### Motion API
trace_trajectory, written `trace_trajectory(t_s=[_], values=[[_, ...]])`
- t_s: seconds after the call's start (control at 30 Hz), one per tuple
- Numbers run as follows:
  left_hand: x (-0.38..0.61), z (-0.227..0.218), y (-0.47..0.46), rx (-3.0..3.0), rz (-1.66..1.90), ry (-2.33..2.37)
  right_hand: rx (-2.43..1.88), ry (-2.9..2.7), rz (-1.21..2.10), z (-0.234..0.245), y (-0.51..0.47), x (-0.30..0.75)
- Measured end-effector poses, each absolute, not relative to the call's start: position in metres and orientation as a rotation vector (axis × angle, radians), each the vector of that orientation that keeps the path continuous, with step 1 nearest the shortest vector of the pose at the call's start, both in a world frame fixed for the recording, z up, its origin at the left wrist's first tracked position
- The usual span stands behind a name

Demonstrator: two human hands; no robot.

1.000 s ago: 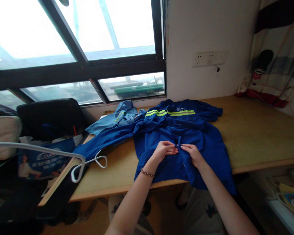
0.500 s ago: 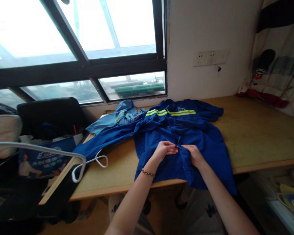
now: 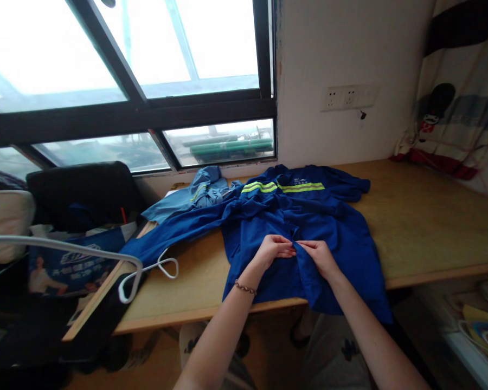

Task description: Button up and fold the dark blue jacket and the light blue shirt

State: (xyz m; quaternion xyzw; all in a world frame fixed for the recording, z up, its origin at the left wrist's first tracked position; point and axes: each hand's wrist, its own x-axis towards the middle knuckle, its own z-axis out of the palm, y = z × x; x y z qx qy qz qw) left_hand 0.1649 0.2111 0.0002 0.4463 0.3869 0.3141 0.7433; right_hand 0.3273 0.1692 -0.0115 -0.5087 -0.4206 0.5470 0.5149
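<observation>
A dark blue work jacket point(image 3: 341, 238) with yellow-and-grey reflective strips lies spread on the wooden table, its lower hem hanging over the front edge. Both hands meet at its front opening. My left hand point(image 3: 274, 250), a beaded bracelet on the wrist, is closed with its fingertips pinching the opening's edge. Right beside it, my right hand point(image 3: 318, 254) pinches the other front edge between thumb and fingers. The fingertips nearly touch, and whatever small fastening lies between them is hidden. One long sleeve stretches out to the left across the table.
A light blue garment point(image 3: 203, 189) lies crumpled behind the left sleeve. A white curved tube point(image 3: 106, 250) crosses the left side above the table point(image 3: 423, 233). A printed bag point(image 3: 77, 265) and a black chair back point(image 3: 85, 189) stand at left. Wall sockets point(image 3: 345, 97) are behind.
The right hand has turned slightly, and the front edge of the jacket has folded over flatter below the fingers. Both hands stay at about the same spot.
</observation>
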Motion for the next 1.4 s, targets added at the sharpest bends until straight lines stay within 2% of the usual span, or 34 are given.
trace_trajectory(t_s=[0.27, 0.4, 0.8, 1.13, 1.3, 1.4], values=[[0.173, -0.003, 0.210, 1.009, 0.743, 0.938, -1.362, -1.443, 0.822, -0.015, 0.167, 0.321], [0.174, -0.007, 0.210, 1.029, 0.795, 0.942, -1.378, -1.544, 0.734, -0.017, 0.166, 0.318], [0.169, -0.003, 0.210, 1.008, 0.888, 0.936, -1.304, -1.637, 0.779, -0.009, 0.162, 0.316], [0.171, -0.005, 0.209, 1.039, 0.952, 0.903, -1.299, -1.567, 0.871, -0.020, 0.167, 0.316], [0.171, -0.005, 0.210, 1.074, 0.913, 0.912, -1.311, -1.500, 0.965, -0.023, 0.169, 0.316], [0.171, -0.004, 0.211, 1.102, 0.861, 0.891, -1.349, -1.430, 0.907, -0.017, 0.167, 0.318]])
